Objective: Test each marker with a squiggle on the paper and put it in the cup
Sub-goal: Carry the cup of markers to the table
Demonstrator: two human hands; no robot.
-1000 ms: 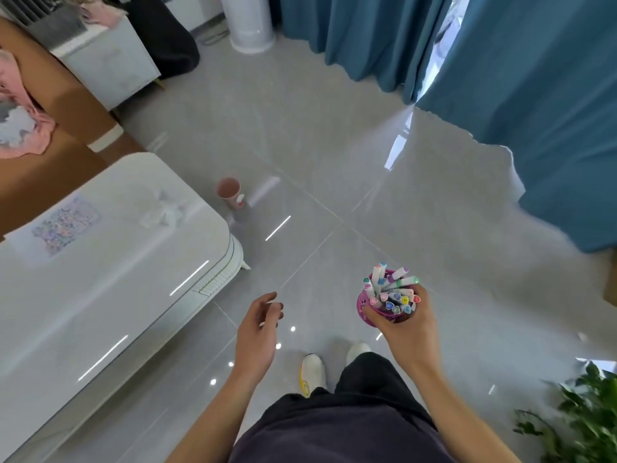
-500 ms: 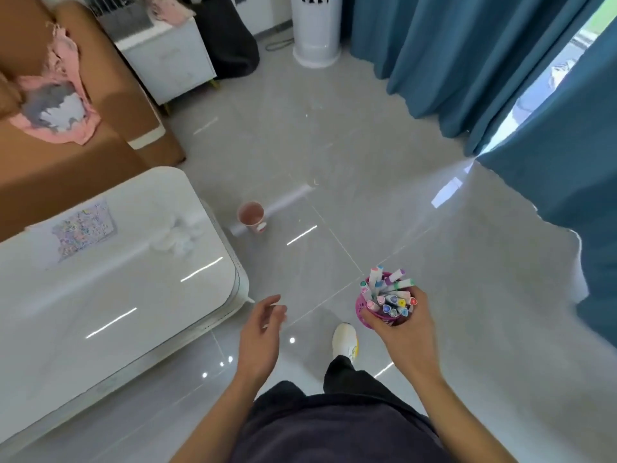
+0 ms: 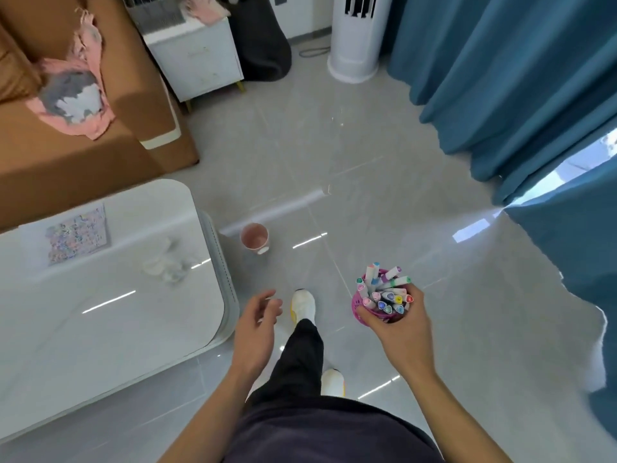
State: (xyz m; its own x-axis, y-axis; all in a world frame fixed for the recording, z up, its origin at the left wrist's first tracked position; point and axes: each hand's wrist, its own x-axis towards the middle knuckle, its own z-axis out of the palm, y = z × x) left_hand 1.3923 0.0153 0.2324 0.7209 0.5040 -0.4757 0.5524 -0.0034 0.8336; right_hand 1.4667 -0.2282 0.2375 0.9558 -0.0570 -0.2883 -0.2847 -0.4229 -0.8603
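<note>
My right hand (image 3: 402,325) grips a pink mesh cup (image 3: 359,304) packed with several markers (image 3: 384,290), their coloured caps pointing up. I carry it above the floor, right of my front foot. My left hand (image 3: 255,332) hangs free with loosely curled fingers and holds nothing, just off the corner of the white table (image 3: 100,322). A sheet of paper (image 3: 78,233) covered in coloured squiggles lies at the table's far left. A pink cup (image 3: 254,238) stands on the floor beside the table's far corner.
Crumpled white tissue (image 3: 165,264) lies on the table. A brown sofa (image 3: 73,162) with pink cloth stands behind it. A white cabinet (image 3: 197,61), a tower fan (image 3: 355,38) and blue curtains (image 3: 500,78) bound the grey tiled floor.
I have stepped forward and my view has swung, so the table and floor cup sit closer. The marker cup stays in my right hand. My left hand stays empty.
</note>
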